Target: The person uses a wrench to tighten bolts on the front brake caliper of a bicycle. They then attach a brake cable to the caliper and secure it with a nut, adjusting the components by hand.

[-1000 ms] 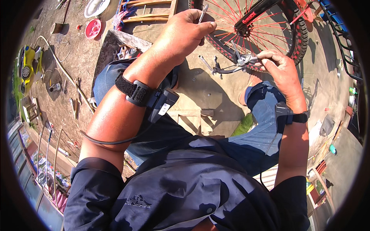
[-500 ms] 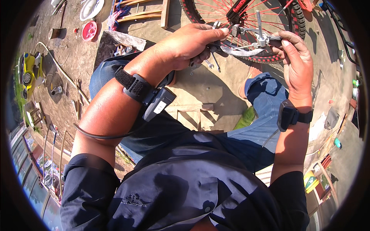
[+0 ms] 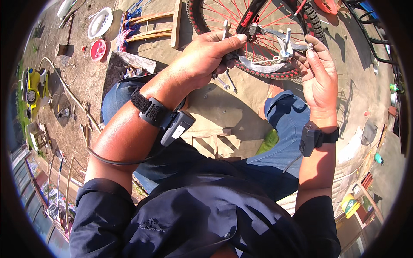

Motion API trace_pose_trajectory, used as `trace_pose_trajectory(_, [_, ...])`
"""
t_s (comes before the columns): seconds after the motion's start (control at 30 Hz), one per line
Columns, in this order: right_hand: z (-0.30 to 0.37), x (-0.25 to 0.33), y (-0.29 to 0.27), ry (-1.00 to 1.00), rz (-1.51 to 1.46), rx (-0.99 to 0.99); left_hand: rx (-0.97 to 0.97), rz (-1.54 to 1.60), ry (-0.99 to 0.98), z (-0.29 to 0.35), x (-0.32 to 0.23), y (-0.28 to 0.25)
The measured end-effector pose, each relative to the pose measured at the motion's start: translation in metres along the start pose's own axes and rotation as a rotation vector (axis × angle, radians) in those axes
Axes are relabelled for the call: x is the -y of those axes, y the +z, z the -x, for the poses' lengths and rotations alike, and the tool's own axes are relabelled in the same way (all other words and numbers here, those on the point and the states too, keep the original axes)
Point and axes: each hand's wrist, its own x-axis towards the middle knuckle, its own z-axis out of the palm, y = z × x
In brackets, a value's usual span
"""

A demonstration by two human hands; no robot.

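Note:
A silver bicycle caliper brake (image 3: 264,68), with curved arms and an upright bolt, is held out in front of the bicycle wheel (image 3: 215,13). My left hand (image 3: 211,53) is closed around its left end, partly hiding it. The head of a wrench (image 3: 226,26) stands up beyond that thumb. At the brake's right end, my right hand (image 3: 318,73) pinches a small metal fastener (image 3: 310,46) between thumb and forefinger. Its other fingers curl by the brake arm; whether they press on it is hard to see. Two more wrenches (image 3: 231,81) show below my left hand.
Beside my left knee is a metal tray (image 3: 129,60) with tools in it. Farther left are a pink bowl (image 3: 98,50), a white basin (image 3: 100,23) and a hammer (image 3: 61,49). A wooden frame (image 3: 175,23) lies near the wheel. A black metal rack (image 3: 374,41) stands far right.
The small fastener now shows between my right thumb and forefinger. More of the wrench stands up beyond my left thumb. The view has shifted slightly, and the brake sits a little lower and more left.

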Motion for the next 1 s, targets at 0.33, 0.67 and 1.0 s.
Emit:
trace_pose_trajectory(0.33, [0.005,0.010,-0.014,-0.050,-0.080,-0.050,0.028,0.080,0.099,-0.010,0.002,0.022])
trace_pose_trajectory(0.67, [0.012,0.017,-0.026,-0.045,-0.097,-0.049,0.015,0.083,0.167,-0.016,0.002,0.042])
trace_pose_trajectory(1.0, [0.014,0.023,-0.021,-0.039,-0.099,-0.095,0.036,0.116,0.179,-0.023,0.005,0.042])
